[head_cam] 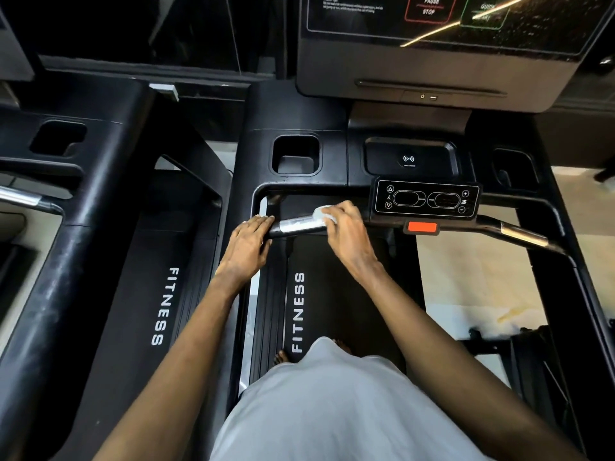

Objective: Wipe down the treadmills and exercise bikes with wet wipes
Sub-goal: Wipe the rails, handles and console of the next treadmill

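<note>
Person stands on the treadmill belt. Left hand rests on the black bend of the handlebar, fingers straight and together. Right hand curls over the bar's silver section, fingers pressing a white wipe against it, the wipe showing past the fingertips. Beyond sit a cup holder, contents uncertain in shadow, and the console screen. A second treadmill stands to the left.
</note>
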